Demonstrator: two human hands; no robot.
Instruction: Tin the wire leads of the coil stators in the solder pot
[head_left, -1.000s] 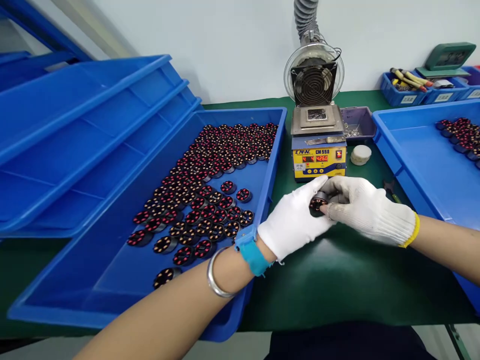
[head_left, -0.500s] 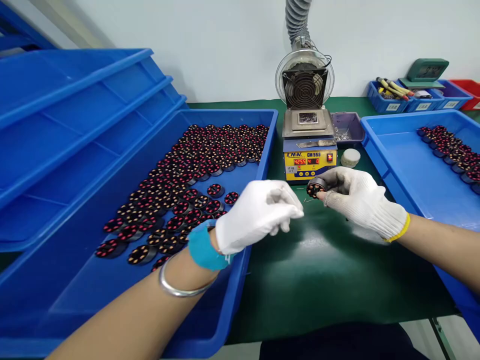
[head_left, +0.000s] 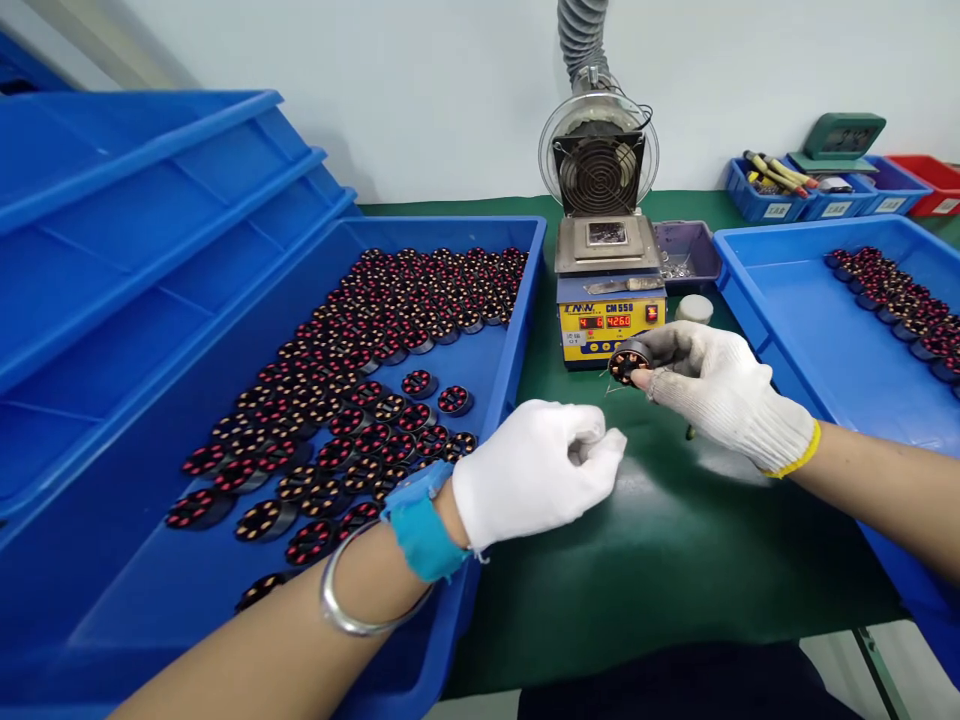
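My right hand (head_left: 716,395), in a white glove with a yellow cuff, grips a round black part (head_left: 628,363) with copper-coloured segments on its face. It is held just in front of the yellow-fronted solder pot (head_left: 611,322). To the left and a little lower, my left hand (head_left: 536,470) in a white glove hangs above the green table, near the rim of the large blue tray (head_left: 514,350). Its fingers are curled, with thumb and fingertips together; what they pinch, if anything, does not show. Many similar round parts (head_left: 420,300) with red or copper-coloured segments lie in that tray.
Stacked blue trays (head_left: 150,200) stand at the left. Behind the pot are a fan (head_left: 600,175) and a grey hose (head_left: 581,35). A purple bin (head_left: 694,250), a white round container (head_left: 694,308) and another blue tray (head_left: 810,300) are to the right. Small bins and a clock (head_left: 844,135) stand behind.
My left hand has moved slightly lower and right, its fingers curling more. My right hand still holds the round part near the solder pot, and the view has shifted a little.
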